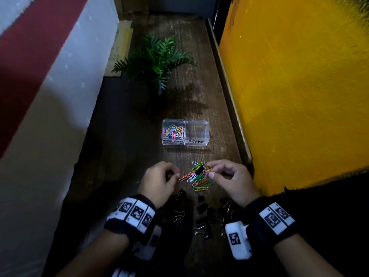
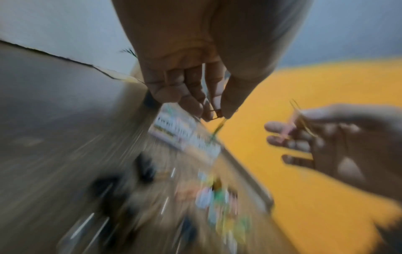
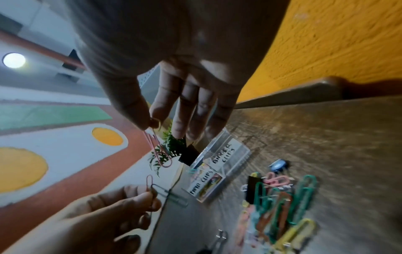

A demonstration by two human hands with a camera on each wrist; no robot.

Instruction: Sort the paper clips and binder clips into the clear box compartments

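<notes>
Head view: both hands work low in the frame, at the heap of coloured clips on the dark wooden desk (image 1: 139, 124).
Left hand (image 1: 159, 181): at lower centre-left, fingers curled in, thumb and forefinger pinching paper clips; the right wrist view shows a red one (image 3: 149, 182) and a grey one (image 3: 168, 193) in that pinch.
Loose paper clips (image 1: 196, 177): a small bright heap between the two hands, with one black binder clip (image 1: 200, 170) sitting in it.
Binder clips (image 1: 201, 216): black, scattered along the bottom of the frame between the wrists, none boxed yet.
Right hand (image 1: 229, 176): at lower centre-right, thumb and forefinger pinching a pink paper clip (image 3: 157, 149); a yellowish one seems held with it.
Clear box (image 1: 185, 143): at frame centre, above the hands; the left compartment, marked for paper clips, holds many coloured ones, while the right compartment, marked binder clips, looks bare.
Doing the step well, as I judge it: carry each pinch right over the left compartment before letting go, check that linked clips are not trailing extras, and leave the black clip for the right side.
</notes>
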